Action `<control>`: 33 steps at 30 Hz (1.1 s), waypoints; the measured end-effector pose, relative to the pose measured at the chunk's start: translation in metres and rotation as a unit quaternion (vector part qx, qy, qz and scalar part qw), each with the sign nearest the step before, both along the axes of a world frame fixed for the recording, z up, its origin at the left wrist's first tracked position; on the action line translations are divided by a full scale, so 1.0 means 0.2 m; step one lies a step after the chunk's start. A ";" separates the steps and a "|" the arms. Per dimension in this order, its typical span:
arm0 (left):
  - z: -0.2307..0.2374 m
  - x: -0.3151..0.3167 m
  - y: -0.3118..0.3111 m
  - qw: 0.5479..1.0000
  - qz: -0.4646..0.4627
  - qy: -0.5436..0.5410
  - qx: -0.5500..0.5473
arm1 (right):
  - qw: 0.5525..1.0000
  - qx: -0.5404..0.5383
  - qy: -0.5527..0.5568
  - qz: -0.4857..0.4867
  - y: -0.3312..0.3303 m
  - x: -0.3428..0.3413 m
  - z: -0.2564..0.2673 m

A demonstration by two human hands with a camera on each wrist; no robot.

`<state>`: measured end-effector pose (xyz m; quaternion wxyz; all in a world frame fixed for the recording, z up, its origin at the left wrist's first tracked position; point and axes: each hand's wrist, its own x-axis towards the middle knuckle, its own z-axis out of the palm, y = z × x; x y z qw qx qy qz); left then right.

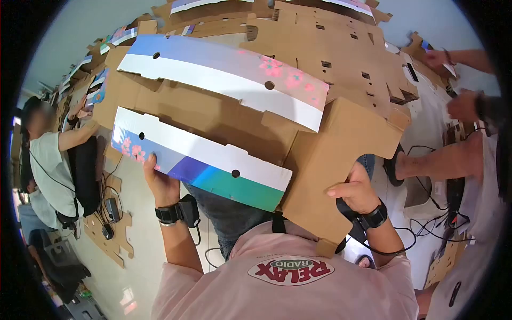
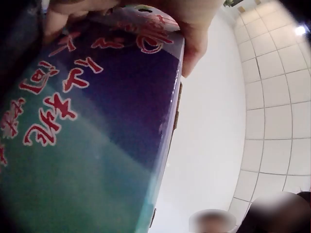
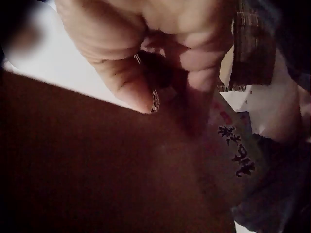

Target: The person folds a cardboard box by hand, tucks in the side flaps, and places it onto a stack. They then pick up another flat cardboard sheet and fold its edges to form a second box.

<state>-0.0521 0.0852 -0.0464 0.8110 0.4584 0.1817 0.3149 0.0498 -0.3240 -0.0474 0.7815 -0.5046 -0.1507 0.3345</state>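
Note:
A partly folded cardboard box [image 1: 205, 109] is held up in front of my body, its plain brown inside facing up. Its two long side walls are white and printed, with pink blossoms, blue and green. My left hand [image 1: 161, 184] grips the near printed wall, the thumb up on its outer face. Red lettering covers that printed face [image 2: 97, 111] in the left wrist view. At the right end, my right hand [image 1: 358, 192] pinches the edge of the brown end flap [image 1: 314, 176], beside its cut-out. The thumb lies on top and the other fingers are hidden underneath.
Flat die-cut cardboard sheets [image 1: 320, 42] are piled beyond the box. A seated person [image 1: 50, 154] works at the left, and another person's arms [image 1: 469, 106] reach in from the right. Cables [image 1: 112, 208] and a cardboard offcut [image 1: 117, 234] lie on the floor.

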 end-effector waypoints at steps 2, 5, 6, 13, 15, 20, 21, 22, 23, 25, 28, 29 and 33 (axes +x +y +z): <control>-0.01 0.00 0.00 1.000 -0.001 -0.008 -0.004 | 1.000 -0.009 -0.008 0.003 -0.02 0.02 0.00; -0.01 0.00 0.02 1.000 0.016 0.004 0.004 | 0.998 0.004 0.065 0.011 -0.05 0.05 0.09; 0.00 0.00 0.00 1.000 0.017 0.002 0.004 | 0.999 -0.010 0.043 -0.013 -0.08 0.07 0.09; 0.00 0.05 -0.08 0.997 0.079 0.008 0.010 | 0.959 -0.018 -0.122 -0.254 -0.17 0.24 0.22; -0.02 0.06 -0.10 0.996 0.091 0.001 0.020 | 0.958 0.005 -0.134 -0.255 -0.08 0.24 0.29; -0.03 0.06 -0.13 0.993 0.103 -0.035 0.046 | 0.858 -0.257 -0.431 -0.115 0.20 0.35 0.30; -0.03 0.05 -0.13 0.993 0.101 -0.030 0.047 | 0.786 -0.357 -0.493 -0.111 0.24 0.41 0.25; -0.05 0.05 -0.10 0.995 0.081 -0.034 0.047 | 0.788 -0.357 -0.489 -0.111 0.32 0.49 0.19; -0.08 0.04 -0.05 0.996 0.063 -0.040 0.046 | 0.765 -0.424 -0.474 -0.103 0.41 0.57 0.12; -0.11 0.01 -0.03 0.995 0.072 -0.016 0.061 | 0.737 -0.486 -0.460 -0.096 0.45 0.65 0.00; -0.16 -0.06 0.00 0.999 0.023 0.016 0.043 | 0.786 -0.466 -0.407 -0.004 0.40 0.68 -0.18; -0.19 -0.08 0.01 0.999 0.025 0.015 0.042 | 0.785 -0.465 -0.409 -0.002 0.38 0.67 -0.24; -0.25 -0.08 0.02 0.999 0.013 0.040 0.025 | 0.783 -0.440 -0.430 0.087 0.34 0.62 -0.36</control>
